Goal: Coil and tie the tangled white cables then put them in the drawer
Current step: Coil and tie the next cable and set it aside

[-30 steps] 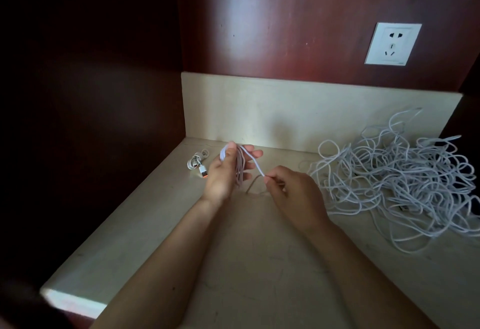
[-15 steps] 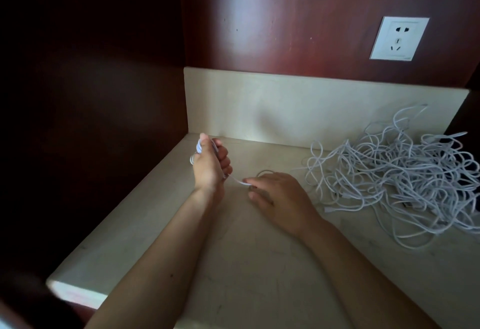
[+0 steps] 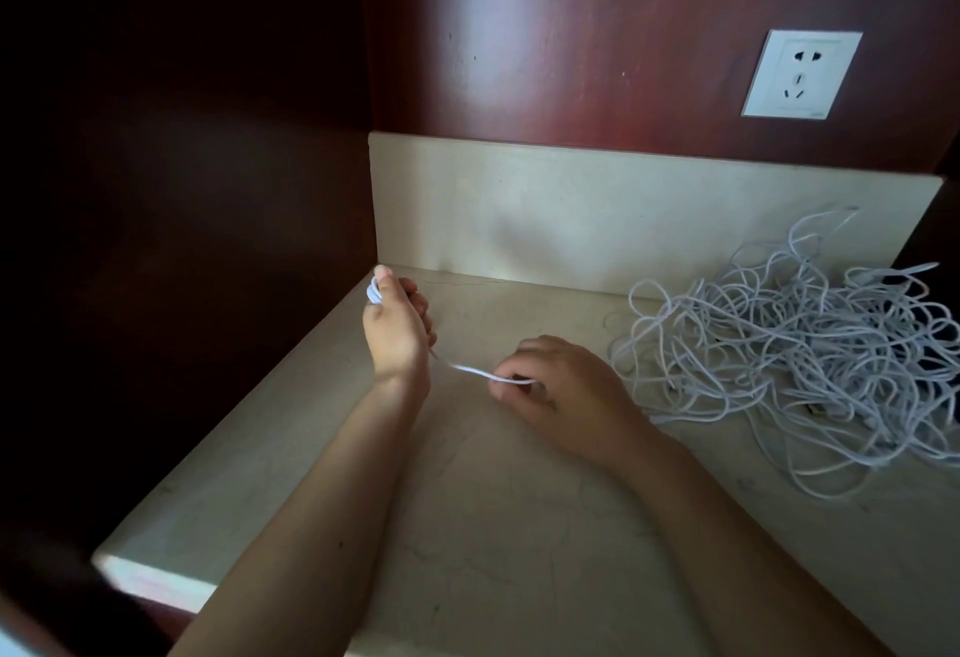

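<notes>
My left hand [image 3: 397, 329] is closed around a small coil of white cable [image 3: 373, 290] near the counter's back left corner; only a loop shows beside the thumb. A free end of that cable [image 3: 470, 370] runs taut from under the left palm to my right hand [image 3: 556, 386], whose fingertips pinch it just above the counter. A large tangled pile of white cables [image 3: 789, 344] lies on the right of the counter, close to my right hand. No drawer is in view.
The beige stone counter [image 3: 467, 526] has a low beige backsplash [image 3: 597, 220]. Dark wooden panels close off the left side and back. A white wall socket [image 3: 800, 74] sits above the cable pile. The counter's front edge [image 3: 156, 581] is at lower left.
My left hand closed around the coil and shifted left toward the corner, hiding the small tied cable that lay there. My right hand dropped lower, pulling the free end taut.
</notes>
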`<state>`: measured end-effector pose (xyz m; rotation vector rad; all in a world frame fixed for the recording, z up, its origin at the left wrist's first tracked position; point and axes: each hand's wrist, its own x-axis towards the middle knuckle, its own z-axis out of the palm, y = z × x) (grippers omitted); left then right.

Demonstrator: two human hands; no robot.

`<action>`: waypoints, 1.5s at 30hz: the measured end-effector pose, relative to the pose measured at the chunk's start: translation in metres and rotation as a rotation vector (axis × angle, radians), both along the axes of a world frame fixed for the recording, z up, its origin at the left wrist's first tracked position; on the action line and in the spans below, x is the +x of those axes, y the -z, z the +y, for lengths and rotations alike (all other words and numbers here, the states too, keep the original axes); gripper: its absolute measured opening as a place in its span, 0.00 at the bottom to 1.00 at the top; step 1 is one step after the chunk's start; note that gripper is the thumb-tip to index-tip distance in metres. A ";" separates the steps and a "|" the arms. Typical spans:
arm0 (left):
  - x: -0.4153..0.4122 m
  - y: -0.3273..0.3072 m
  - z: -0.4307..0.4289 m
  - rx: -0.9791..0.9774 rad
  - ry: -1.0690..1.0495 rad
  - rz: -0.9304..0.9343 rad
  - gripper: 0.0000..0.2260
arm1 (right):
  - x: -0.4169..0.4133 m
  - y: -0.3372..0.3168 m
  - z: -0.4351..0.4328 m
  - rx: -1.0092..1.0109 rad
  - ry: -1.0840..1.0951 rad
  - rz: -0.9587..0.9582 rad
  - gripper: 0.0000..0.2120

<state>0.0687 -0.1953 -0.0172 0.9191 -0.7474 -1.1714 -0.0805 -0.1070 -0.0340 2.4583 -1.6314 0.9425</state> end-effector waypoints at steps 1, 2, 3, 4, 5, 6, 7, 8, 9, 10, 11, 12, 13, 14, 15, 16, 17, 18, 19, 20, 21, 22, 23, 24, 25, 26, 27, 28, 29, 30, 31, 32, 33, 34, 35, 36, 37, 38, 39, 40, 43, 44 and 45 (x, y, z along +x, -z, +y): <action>0.000 0.000 0.000 0.002 0.033 -0.038 0.18 | 0.002 -0.002 0.002 0.000 -0.021 -0.018 0.06; -0.001 0.001 0.000 0.008 0.085 -0.090 0.18 | 0.004 -0.004 0.003 0.007 -0.040 -0.038 0.06; -0.002 0.001 0.001 0.017 0.154 -0.147 0.18 | 0.006 -0.005 0.005 0.017 -0.058 -0.064 0.06; -0.004 0.002 0.002 0.032 0.233 -0.204 0.18 | 0.007 -0.006 0.006 0.023 -0.072 -0.101 0.07; -0.007 0.003 0.003 0.050 0.314 -0.246 0.18 | 0.007 -0.006 0.007 0.020 -0.079 -0.144 0.08; -0.010 0.004 0.005 0.068 0.390 -0.287 0.19 | 0.007 -0.007 0.007 0.009 -0.078 -0.187 0.08; -0.013 0.004 0.008 0.088 0.461 -0.337 0.21 | 0.007 -0.008 0.008 -0.010 -0.069 -0.230 0.07; -0.015 0.004 0.010 0.111 0.530 -0.398 0.22 | 0.006 -0.008 0.008 -0.034 -0.055 -0.273 0.07; -0.016 0.004 0.013 0.141 0.607 -0.438 0.23 | 0.006 -0.009 0.008 -0.053 -0.032 -0.314 0.05; -0.017 0.005 0.015 0.178 0.694 -0.432 0.23 | 0.005 -0.010 0.008 -0.068 0.003 -0.351 0.04; -0.018 0.004 0.017 0.214 0.782 -0.397 0.23 | 0.004 -0.010 0.009 -0.082 0.053 -0.380 0.03; -0.018 0.005 0.018 0.240 0.858 -0.367 0.23 | 0.002 -0.010 0.009 -0.099 0.112 -0.397 0.05; -0.018 0.005 0.018 0.255 0.924 -0.350 0.23 | 0.000 -0.010 0.008 -0.115 0.171 -0.406 0.07; -0.018 0.006 0.019 0.266 0.979 -0.344 0.24 | -0.001 -0.009 0.008 -0.129 0.219 -0.410 0.08; -0.019 0.006 0.019 0.274 1.026 -0.341 0.25 | -0.003 -0.009 0.007 -0.138 0.249 -0.415 0.09; -0.019 0.007 0.020 0.282 1.066 -0.343 0.26 | -0.004 -0.008 0.006 -0.140 0.261 -0.420 0.09; -0.019 0.007 0.021 0.286 1.101 -0.356 0.27 | -0.004 -0.008 0.005 -0.133 0.256 -0.428 0.08; -0.019 0.007 0.022 0.285 1.134 -0.381 0.28 | -0.004 -0.007 0.004 -0.122 0.240 -0.440 0.07; -0.019 0.007 0.023 0.284 1.169 -0.404 0.29 | -0.004 -0.006 0.003 -0.112 0.220 -0.455 0.06; -0.018 0.007 0.023 0.282 1.202 -0.418 0.30 | -0.004 -0.006 0.002 -0.103 0.197 -0.476 0.05; -0.018 0.007 0.024 0.278 1.231 -0.425 0.31 | -0.004 -0.005 0.001 -0.096 0.176 -0.500 0.04; -0.018 0.007 0.024 0.272 1.257 -0.429 0.32 | -0.005 -0.003 0.000 -0.092 0.158 -0.527 0.04; -0.017 0.005 0.025 0.263 1.278 -0.432 0.32 | -0.006 -0.002 -0.002 -0.088 0.146 -0.554 0.04; -0.017 0.004 0.026 0.249 1.295 -0.436 0.32 | -0.007 -0.001 -0.003 -0.082 0.140 -0.579 0.04; -0.016 0.003 0.027 0.228 1.305 -0.445 0.32 | -0.009 0.000 -0.004 -0.076 0.138 -0.603 0.04; -0.015 0.003 0.028 0.198 1.304 -0.463 0.30 | -0.010 0.001 -0.005 -0.071 0.137 -0.624 0.04; -0.015 0.003 0.029 0.162 1.292 -0.486 0.28 | -0.011 0.002 -0.006 -0.068 0.134 -0.639 0.06; -0.015 0.003 0.030 0.127 1.272 -0.515 0.25 | -0.012 0.002 -0.007 -0.070 0.127 -0.648 0.08; -0.015 0.004 0.031 0.103 1.251 -0.541 0.23 | -0.013 0.003 -0.007 -0.077 0.120 -0.649 0.09; -0.015 0.004 0.031 0.091 1.231 -0.560 0.22 | -0.013 0.003 -0.007 -0.083 0.118 -0.648 0.10; -0.015 0.004 0.031 0.085 1.213 -0.567 0.21 | -0.012 0.003 -0.007 -0.086 0.123 -0.645 0.11; -0.016 0.004 0.031 0.073 1.189 -0.569 0.21 | -0.012 0.003 -0.007 -0.086 0.132 -0.642 0.11; -0.016 0.005 0.030 0.058 1.153 -0.575 0.21 | -0.012 0.003 -0.007 -0.086 0.147 -0.632 0.11; -0.018 0.005 0.030 0.035 1.103 -0.589 0.22 | -0.013 0.004 -0.007 -0.086 0.166 -0.616 0.10; -0.019 0.005 0.029 0.004 1.035 -0.609 0.22 | -0.014 0.005 -0.007 -0.088 0.197 -0.591 0.10; -0.019 0.006 0.028 -0.031 0.952 -0.624 0.23 | -0.015 0.006 -0.007 -0.093 0.236 -0.559 0.09; -0.020 0.006 0.026 -0.066 0.855 -0.626 0.23 | -0.016 0.007 -0.007 -0.102 0.278 -0.523 0.07; -0.020 0.008 0.024 -0.104 0.758 -0.614 0.22 | -0.018 0.008 -0.006 -0.110 0.311 -0.491 0.06; -0.020 0.009 0.020 -0.145 0.670 -0.592 0.22 | -0.018 0.007 -0.005 -0.116 0.327 -0.468 0.05; -0.019 0.011 0.018 -0.184 0.600 -0.559 0.21 | -0.018 0.007 -0.005 -0.118 0.330 -0.455 0.04; -0.018 0.012 0.014 -0.191 0.495 -0.393 0.20 | -0.013 0.006 -0.003 -0.119 0.304 -0.441 0.04; -0.019 0.011 0.013 -0.178 0.491 -0.328 0.20 | -0.012 0.006 -0.003 -0.116 0.288 -0.435 0.05; -0.019 0.011 0.013 -0.166 0.488 -0.281 0.20 | -0.011 0.007 -0.003 -0.106 0.271 -0.421 0.06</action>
